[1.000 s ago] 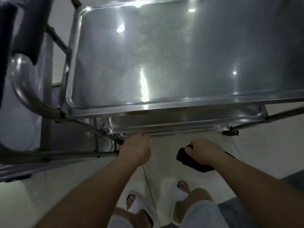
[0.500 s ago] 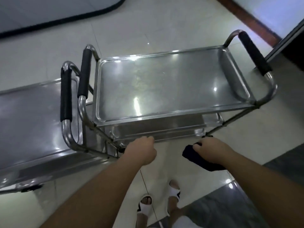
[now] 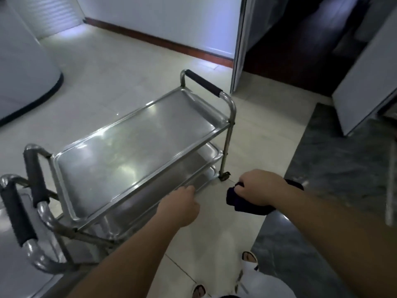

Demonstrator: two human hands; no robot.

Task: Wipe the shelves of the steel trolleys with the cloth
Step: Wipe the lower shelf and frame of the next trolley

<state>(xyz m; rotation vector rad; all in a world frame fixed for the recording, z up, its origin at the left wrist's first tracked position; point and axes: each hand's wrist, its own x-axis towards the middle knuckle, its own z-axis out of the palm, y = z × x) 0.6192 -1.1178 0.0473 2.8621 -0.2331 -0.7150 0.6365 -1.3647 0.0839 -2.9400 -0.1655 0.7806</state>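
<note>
The right hand [image 3: 261,191] has its fingers curled tight round a dark cloth [image 3: 247,204], bunched into a wad that sticks out below and to either side of the fist. It hangs off the trolley, out past the near right corner of the top shelf [image 3: 137,155] and above the pale floor [image 3: 120,67], touching no steel. The left hand [image 3: 181,208] is at the near long edge of that shelf, knuckles up and fingers bent over the rim; whether it truly grips the rim or only rests there I cannot tell.

The step in hand looks like steadying the steel trolley [image 3: 225,134] before a wipe. To do it well, keep the left hand on the rim so the castors do not roll, open the wad into a flat pad under the palm, and start from one corner of the shelf, working in overlapping passes along its length and into the raised lip. The lower shelf [image 3: 211,154] shows only at its right end under the top one. A second trolley [image 3: 12,265] stands close at the left, its padded handle [image 3: 16,214] just beside the first's.
</note>
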